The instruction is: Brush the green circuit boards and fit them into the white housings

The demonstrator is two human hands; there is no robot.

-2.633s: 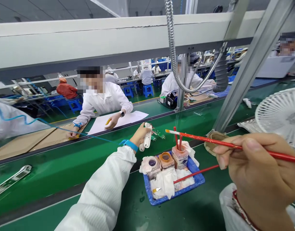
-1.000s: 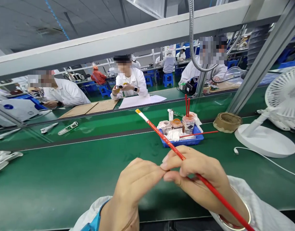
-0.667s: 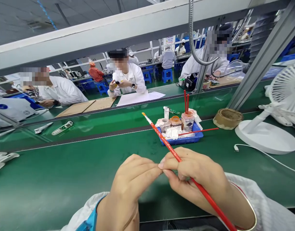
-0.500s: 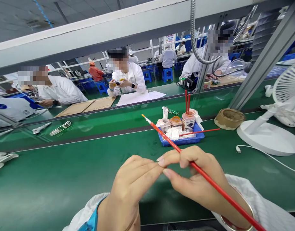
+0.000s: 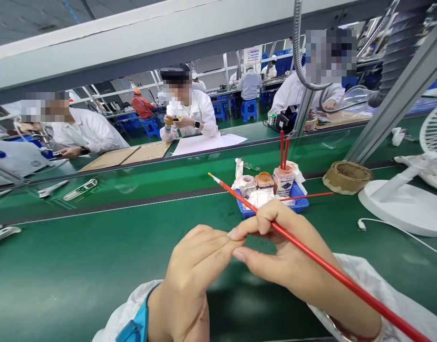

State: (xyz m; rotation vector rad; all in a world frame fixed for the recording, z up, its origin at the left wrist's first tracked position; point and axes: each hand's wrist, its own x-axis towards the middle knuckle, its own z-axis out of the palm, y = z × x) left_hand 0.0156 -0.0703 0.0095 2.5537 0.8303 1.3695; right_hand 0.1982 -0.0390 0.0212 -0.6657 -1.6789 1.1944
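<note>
A red paintbrush (image 5: 239,198) runs diagonally through my right hand (image 5: 286,242), threaded between its fingers. Its yellowish bristle tip points up and left, and the long handle passes back over my forearm. My right thumb and fingertips sit apart in a loose curve, with the forefinger touching the left fingertips. My left hand (image 5: 193,266) shows its back, its bent fingers pressed together; thumb and palm are hidden, so whatever it may hold I cannot make out. Beyond the hands, a blue tray (image 5: 248,213) bears small jars, white tissue and more red brushes (image 5: 284,154).
A brown tape roll (image 5: 346,187), a white fan (image 5: 385,202) and its cable (image 5: 393,232) stand right. White parts (image 5: 6,232) lie at the left edge. A raised ledge (image 5: 140,183) crosses behind, with co-workers (image 5: 193,111) seated past it. A metal post (image 5: 385,109) slants at right.
The view has shifted slightly, so the tray, tape roll and fan appear further right. My hands and the paintbrush keep nearly the same pose together.
</note>
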